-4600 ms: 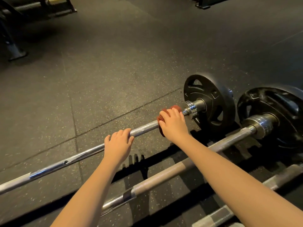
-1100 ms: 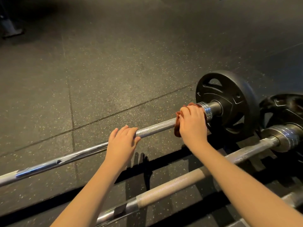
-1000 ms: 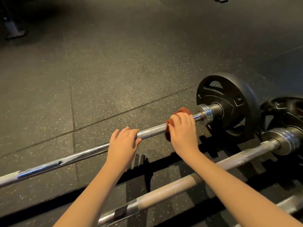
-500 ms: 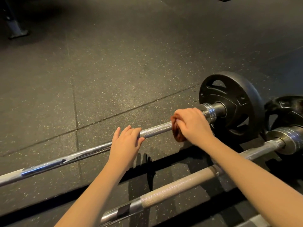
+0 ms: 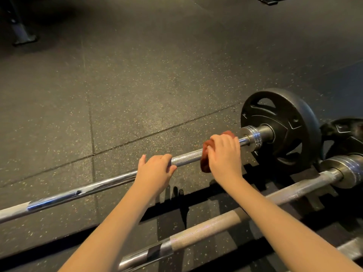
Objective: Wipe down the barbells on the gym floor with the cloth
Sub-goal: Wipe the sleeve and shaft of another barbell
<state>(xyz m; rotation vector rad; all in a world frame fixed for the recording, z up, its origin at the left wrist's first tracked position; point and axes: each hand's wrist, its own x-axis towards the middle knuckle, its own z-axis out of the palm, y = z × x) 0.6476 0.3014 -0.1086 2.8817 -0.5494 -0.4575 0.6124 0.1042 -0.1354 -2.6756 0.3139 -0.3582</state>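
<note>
Two hands work the far barbell (image 5: 186, 157): the left hand (image 5: 155, 169) curls over the shaft, apparently to keep it from rolling, while the right hand (image 5: 224, 154) grips the rust-red cloth (image 5: 205, 160) wrapped round the knurled steel just short of the collar (image 5: 253, 137) and black plate (image 5: 279, 114). A nearer barbell (image 5: 216, 222) lies parallel on the floor (image 5: 137, 85), seemingly awaiting its turn.

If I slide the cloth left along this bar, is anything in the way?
Yes. Your left hand grips the same bar just left of the cloth that your right hand holds, with a short bare stretch of knurled shaft between them. Past the left hand the bar looks free.
</note>
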